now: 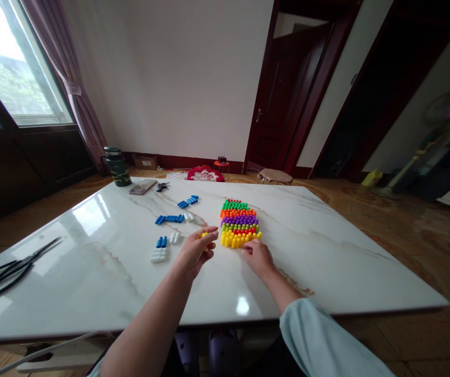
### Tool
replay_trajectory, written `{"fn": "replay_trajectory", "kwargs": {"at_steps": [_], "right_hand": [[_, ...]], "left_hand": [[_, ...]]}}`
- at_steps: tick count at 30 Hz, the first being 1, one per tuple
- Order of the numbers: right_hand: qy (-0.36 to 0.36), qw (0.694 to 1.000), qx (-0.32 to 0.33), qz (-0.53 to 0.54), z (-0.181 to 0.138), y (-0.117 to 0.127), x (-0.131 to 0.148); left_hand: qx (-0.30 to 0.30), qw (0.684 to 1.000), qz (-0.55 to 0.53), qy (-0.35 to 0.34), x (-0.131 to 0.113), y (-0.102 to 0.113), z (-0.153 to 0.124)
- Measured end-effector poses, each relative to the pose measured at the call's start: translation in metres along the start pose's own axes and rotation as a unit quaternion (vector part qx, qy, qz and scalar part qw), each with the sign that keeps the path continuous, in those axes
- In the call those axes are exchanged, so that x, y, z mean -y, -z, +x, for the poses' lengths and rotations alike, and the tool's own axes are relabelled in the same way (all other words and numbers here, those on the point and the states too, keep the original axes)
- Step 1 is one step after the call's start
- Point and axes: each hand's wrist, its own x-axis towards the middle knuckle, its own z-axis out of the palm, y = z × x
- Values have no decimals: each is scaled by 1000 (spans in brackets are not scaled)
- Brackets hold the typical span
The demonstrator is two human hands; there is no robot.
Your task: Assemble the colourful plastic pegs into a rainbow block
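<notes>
A block of small plastic pegs [239, 222] lies on the white marble table [91, 272], in rows of red, green, orange, purple and yellow. My left hand [195, 251] is curled beside its left edge and pinches a yellow peg [205, 235]. My right hand [258, 256] rests at the near yellow row, fingers closed on a yellow peg there. Loose blue pegs [169, 219] and white pegs [159, 255] lie scattered left of my left hand.
Black scissors [9, 269] lie near the table's left edge. A dark flask [116, 166], a phone [143, 186] and keys [161, 186] sit at the far left corner. Beyond are a red cushion [205, 174], a stool [274, 177] and a dark door [288, 99].
</notes>
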Motion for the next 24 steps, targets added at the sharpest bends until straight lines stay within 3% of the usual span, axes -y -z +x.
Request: {"fn": "replay_trajectory", "kwargs": {"at_steps": [8,11,14,19,24], "right_hand": [[-7,1000,5,-1,-1,6,6],[19,998,-41,51,-3,16,19],[98,979,-87,159,-6,23,41],[179,960,-43,211,-12,18,71],[151,962,-35,223,-12,11,80]], "left_hand": [[-53,979,-172,91,-3,-9,3],[-48,976,-181,110,-1,-10,4],[-23,978,-177,109,2,-10,4],[17,976,-186,114,4,-13,1],[18,977,-178,113,4,-15,-1]]}}
